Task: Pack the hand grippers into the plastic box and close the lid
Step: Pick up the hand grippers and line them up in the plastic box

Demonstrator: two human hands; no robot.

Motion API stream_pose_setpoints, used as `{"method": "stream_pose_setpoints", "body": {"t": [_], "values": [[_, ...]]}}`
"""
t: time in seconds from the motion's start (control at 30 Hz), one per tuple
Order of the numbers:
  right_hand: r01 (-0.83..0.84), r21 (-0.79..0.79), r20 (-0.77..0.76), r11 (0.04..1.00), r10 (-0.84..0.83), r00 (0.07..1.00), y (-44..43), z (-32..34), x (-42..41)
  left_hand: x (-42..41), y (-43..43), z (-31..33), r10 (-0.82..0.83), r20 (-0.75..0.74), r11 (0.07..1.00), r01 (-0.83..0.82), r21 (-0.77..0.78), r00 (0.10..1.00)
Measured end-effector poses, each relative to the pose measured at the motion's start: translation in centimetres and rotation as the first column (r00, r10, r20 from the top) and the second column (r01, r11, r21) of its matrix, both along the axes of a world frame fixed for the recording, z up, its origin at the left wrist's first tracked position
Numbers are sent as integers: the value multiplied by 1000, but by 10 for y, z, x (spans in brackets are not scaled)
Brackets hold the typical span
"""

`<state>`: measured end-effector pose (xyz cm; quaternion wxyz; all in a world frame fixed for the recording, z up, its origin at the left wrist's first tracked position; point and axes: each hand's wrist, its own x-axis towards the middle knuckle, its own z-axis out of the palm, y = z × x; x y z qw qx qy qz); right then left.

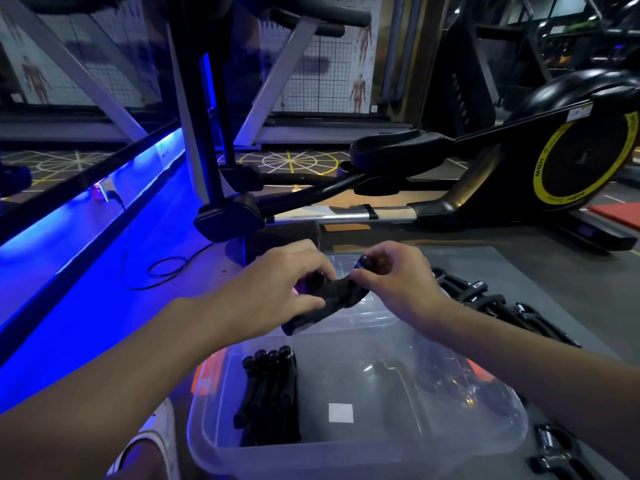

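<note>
Four hand grippers (266,393) stood in a row by the left wall of the clear plastic box (346,452). Above its far edge, the left hand (277,285) gripped one handle of a fifth gripper (329,296), and the right hand (391,275) pinched the other handle's end. The lid (377,311) lay beneath them. A heap of grippers (485,303), too tangled to count, lay right of the box on the mat (519,265), with an elliptical trainer (554,161) beyond.

One plastic box (346,452), one lid (375,311), one held hand gripper (332,296)
</note>
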<state>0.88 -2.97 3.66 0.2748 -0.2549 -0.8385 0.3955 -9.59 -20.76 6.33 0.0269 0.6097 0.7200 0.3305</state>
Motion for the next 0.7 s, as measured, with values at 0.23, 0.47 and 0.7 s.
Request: {"method": "stream_pose_setpoints", "body": {"t": [0.23, 0.47, 0.7], "values": [[-94, -67, -54, 993, 90, 994, 5, 3, -1, 8, 1, 1, -123, -106, 992, 124, 4, 987], [-115, -207, -29, 971, 112, 993, 1, -3, 0, 14, 6, -2, -144, -190, 985, 158, 62, 971], [-139, -231, 40, 963, 152, 988, 3, -6, 2, 10, 5, -15, -114, -122, 993, 112, -21, 986]]}}
